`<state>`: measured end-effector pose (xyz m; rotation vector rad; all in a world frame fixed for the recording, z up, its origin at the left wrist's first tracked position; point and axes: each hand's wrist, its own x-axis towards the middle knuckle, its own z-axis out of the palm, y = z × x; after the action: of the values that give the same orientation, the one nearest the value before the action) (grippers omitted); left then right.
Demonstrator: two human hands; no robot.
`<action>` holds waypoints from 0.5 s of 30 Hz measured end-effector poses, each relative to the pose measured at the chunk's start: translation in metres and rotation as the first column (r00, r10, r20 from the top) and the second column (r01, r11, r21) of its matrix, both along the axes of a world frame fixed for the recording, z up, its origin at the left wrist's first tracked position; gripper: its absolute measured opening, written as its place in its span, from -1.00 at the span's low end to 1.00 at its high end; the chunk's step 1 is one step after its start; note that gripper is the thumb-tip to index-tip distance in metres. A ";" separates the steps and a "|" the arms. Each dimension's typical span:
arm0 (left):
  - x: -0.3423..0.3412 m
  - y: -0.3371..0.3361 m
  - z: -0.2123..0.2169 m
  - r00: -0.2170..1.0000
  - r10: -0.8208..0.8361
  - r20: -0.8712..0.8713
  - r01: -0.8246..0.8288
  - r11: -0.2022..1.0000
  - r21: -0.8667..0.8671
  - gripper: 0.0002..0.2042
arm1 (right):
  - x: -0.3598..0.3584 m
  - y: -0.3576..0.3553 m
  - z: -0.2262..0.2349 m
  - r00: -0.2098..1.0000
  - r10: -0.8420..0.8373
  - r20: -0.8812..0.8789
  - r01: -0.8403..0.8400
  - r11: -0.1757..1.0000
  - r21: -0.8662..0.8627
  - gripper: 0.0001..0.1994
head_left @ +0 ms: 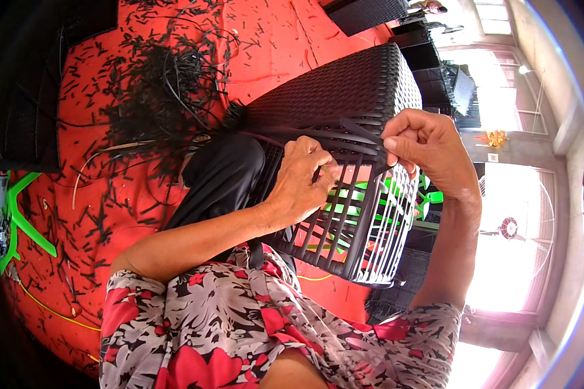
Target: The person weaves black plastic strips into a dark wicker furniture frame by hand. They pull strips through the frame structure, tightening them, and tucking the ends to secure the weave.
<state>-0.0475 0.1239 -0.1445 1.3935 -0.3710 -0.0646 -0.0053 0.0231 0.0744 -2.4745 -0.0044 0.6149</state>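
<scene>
A black woven basket-like piece [334, 97] leans in front of me. Its upper part is closely woven, while bare black ribs [344, 227] show lower down. At its corner, my right hand [428, 146] pinches a flat black weaving strip [362, 131] between thumb and fingers. My left hand [302, 181] rests against the ribbed side, just below the last woven rows, with its fingers curled. What lies under those fingertips is hidden. Several loose black strips run across the side between the two hands.
Left of the basket a tangled heap of black strips [165, 91] lies on the red floor covering [259, 39], among scattered cuttings. My dark-trousered knee [230, 165] is beside the work. Green legs [29, 227] stand far left. Other black woven pieces [363, 13] stand behind; a fan [509, 228] is at right.
</scene>
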 end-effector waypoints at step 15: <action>0.001 -0.010 -0.019 0.978 -0.144 0.152 0.140 0.989 0.037 -0.71 | -0.009 0.016 -0.008 0.980 0.172 0.103 -0.123 0.923 -0.365 -0.89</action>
<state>-0.0467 0.1136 -0.1639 1.4000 -0.6007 -0.0794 -0.0147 0.0393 0.0662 -2.8869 -0.1455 0.5497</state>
